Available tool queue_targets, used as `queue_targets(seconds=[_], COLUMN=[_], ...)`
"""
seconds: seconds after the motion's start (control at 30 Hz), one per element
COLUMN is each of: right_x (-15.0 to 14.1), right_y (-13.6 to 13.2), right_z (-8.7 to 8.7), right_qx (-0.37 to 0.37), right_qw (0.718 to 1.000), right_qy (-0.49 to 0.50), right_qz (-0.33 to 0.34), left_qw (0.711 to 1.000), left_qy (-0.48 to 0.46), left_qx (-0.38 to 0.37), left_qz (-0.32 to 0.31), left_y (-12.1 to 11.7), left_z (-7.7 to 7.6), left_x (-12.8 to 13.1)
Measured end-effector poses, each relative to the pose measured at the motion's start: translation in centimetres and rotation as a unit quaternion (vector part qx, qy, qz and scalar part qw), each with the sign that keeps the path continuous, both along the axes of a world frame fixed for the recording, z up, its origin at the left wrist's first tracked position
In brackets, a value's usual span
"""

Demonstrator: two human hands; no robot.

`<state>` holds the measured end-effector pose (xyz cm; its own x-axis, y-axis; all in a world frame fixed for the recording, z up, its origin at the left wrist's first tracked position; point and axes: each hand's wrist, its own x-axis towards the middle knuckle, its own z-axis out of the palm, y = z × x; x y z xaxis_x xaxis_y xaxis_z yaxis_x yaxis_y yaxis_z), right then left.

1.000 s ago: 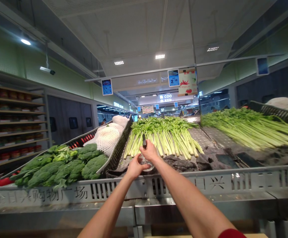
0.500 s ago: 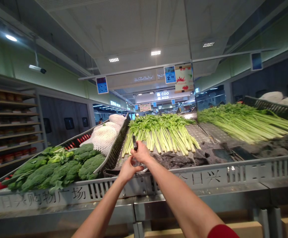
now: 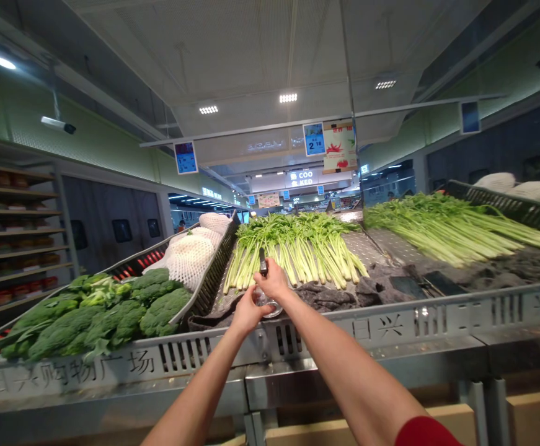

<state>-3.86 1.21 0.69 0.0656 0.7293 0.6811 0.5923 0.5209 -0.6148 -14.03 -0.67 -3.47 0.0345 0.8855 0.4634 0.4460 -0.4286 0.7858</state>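
Observation:
Both my hands meet over the front edge of the celery display. My left hand (image 3: pixel 248 311) curls its thumb and fingers around a clear, round, shiny object (image 3: pixel 273 310), whose kind I cannot make out. Just above it, my right hand (image 3: pixel 272 280) is closed around a slim black piece (image 3: pixel 263 260) that sticks up past the fingers. Whether the black piece and the clear object are joined is hidden by the fingers. Behind the hands, celery stalks (image 3: pixel 297 254) lie side by side with leaves to the back. A dark crumpled cloth (image 3: pixel 325 297) lies in front of them.
Broccoli (image 3: pixel 79 328) fills the left bin, with net-wrapped produce (image 3: pixel 190 257) behind it. A black slatted crate wall (image 3: pixel 214 272) divides the bins. Along the front runs a grey slatted rail (image 3: pixel 335 334). A mirror (image 3: pixel 437 161) at right reflects the celery. Price signs (image 3: pixel 315 139) hang overhead.
The display and signs have shifted slightly left in view, while both hands sit a little farther right. The grip looks the same, and the black piece still points up.

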Motion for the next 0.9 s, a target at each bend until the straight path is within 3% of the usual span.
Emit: queue_targets(seconds=[0.47,0.73,0.9], right_x=[5.2,8.8,10.7], right_y=[-1.2,-1.1,-1.5], right_z=[-1.0,-2.1,-2.1], right_qx=[-0.032,-0.018,-0.011], right_qw=[0.995,0.994,0.99], right_qy=[-0.038,-0.004,-0.002], right_qz=[-0.083,-0.108,-0.138], left_qw=[0.989,0.998,0.997], left_qy=[-0.082,-0.018,0.021], left_qx=[-0.018,-0.016,-0.005], left_qz=[-0.124,-0.062,-0.071], left_y=[0.4,-0.1,-0.3], left_z=[-1.9,-2.3,-2.4], left_x=[5.6,8.7,10.7])
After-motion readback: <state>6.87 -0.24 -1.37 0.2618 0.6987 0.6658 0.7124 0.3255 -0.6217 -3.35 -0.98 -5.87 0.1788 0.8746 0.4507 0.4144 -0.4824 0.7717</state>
